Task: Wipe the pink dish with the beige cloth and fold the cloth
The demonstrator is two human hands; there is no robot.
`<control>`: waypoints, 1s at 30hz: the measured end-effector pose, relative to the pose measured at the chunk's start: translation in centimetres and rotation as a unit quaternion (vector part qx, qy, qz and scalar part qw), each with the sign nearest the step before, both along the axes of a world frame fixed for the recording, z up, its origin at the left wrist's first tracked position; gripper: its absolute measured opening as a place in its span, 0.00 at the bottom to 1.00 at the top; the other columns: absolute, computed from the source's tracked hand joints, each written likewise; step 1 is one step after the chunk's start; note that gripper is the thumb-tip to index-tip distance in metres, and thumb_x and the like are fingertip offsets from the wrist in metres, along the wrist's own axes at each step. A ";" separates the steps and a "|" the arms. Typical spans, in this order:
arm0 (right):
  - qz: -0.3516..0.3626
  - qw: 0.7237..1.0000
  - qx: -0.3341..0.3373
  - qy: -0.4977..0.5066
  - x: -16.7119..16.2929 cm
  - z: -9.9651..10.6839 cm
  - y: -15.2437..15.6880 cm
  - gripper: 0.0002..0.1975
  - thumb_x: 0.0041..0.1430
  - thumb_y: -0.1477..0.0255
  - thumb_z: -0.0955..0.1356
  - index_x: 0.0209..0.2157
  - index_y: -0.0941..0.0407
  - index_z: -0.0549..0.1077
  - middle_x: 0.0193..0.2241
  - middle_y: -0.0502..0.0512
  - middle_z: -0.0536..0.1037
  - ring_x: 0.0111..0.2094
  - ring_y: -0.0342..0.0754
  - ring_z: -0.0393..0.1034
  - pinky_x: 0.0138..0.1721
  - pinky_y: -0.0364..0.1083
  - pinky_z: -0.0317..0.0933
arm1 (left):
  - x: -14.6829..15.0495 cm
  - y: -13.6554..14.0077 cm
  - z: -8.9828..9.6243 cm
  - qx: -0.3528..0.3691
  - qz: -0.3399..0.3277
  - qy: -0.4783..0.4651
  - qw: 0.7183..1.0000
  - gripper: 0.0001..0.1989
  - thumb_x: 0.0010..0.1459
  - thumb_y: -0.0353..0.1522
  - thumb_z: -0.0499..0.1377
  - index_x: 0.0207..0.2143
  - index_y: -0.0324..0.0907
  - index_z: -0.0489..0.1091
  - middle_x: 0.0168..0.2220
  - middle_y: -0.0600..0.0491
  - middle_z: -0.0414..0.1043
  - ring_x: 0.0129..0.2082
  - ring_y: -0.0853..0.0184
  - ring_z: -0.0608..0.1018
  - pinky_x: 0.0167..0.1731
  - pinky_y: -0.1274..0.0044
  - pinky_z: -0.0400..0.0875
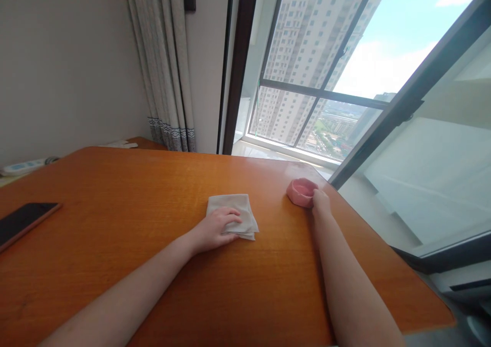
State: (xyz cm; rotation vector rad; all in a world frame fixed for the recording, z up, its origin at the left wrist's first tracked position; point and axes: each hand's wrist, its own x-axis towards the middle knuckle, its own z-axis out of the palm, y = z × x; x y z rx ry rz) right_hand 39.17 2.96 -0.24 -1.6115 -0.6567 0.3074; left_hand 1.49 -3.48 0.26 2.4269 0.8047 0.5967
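Observation:
On the wooden table, a folded pale grey cloth (240,205) lies under my left hand (217,230). My left fingers are bent over its top, and the thumb runs along its near edge, so the hand grips it from above. To the right, close to the table's far right corner, is a small pink dish (297,196) with angular sides and a hollow middle. My right hand (321,203) is closed on the dish's right rim, with the thumb side at the edge. The fingers on the far side of that rim are partly hidden.
A dark-screened phone (25,222) lies on the table (126,193) at the left. Beyond the far left edge are a white power strip (25,167) and a curtain (164,71). A glass door frame (406,107) stands beside the table's right edge.

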 end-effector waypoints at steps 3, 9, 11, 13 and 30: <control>-0.023 0.999 -0.021 -0.001 -0.2 0.0 -0.2 0.08 0.38 0.78 0.61 0.22 0.58 0.70 0.17 0.49 0.68 0.27 0.47 0.66 0.29 0.43 0.63 | 0.0 0.0 0.0 0.004 0.001 -0.001 1.000 0.17 0.52 0.35 0.59 0.46 0.44 0.70 0.53 0.47 0.65 0.54 0.59 0.67 0.55 0.67 0.59; -0.028 0.998 -0.042 -0.024 -0.5 -0.5 -0.5 0.15 0.39 0.77 0.60 0.30 0.62 0.74 0.21 0.54 0.73 0.29 0.49 0.70 0.30 0.45 0.66 | 0.2 -0.1 0.3 -0.009 -0.002 -0.053 0.999 0.12 0.54 0.30 0.54 0.40 0.43 0.72 0.48 0.48 0.70 0.49 0.61 0.71 0.52 0.69 0.62; -0.043 0.997 -0.044 -0.044 -0.5 -0.2 -0.6 0.17 0.41 0.76 0.60 0.34 0.62 0.74 0.28 0.58 0.75 0.35 0.52 0.71 0.36 0.47 0.67 | 0.2 0.0 0.4 -0.020 0.019 -0.081 0.996 0.11 0.54 0.29 0.53 0.38 0.42 0.72 0.44 0.49 0.72 0.46 0.62 0.72 0.50 0.71 0.64; -0.071 0.994 -0.036 -0.075 -0.9 0.6 -0.8 0.22 0.44 0.75 0.60 0.43 0.62 0.72 0.40 0.62 0.75 0.46 0.55 0.67 0.46 0.52 0.63 | 0.1 0.3 0.4 -0.034 0.064 -0.104 0.992 0.09 0.55 0.30 0.52 0.36 0.41 0.71 0.40 0.50 0.73 0.42 0.63 0.73 0.45 0.72 0.66; 0.486 0.741 -0.028 -0.463 -22.6 1.6 -7.0 0.11 0.60 0.68 0.62 0.43 0.55 0.71 0.40 0.56 0.73 0.44 0.49 0.66 0.47 0.47 0.58 | -0.9 1.9 -0.2 -0.066 0.374 -0.376 0.845 0.10 0.58 0.41 0.52 0.34 0.44 0.59 0.32 0.56 0.64 0.34 0.68 0.70 0.38 0.76 0.66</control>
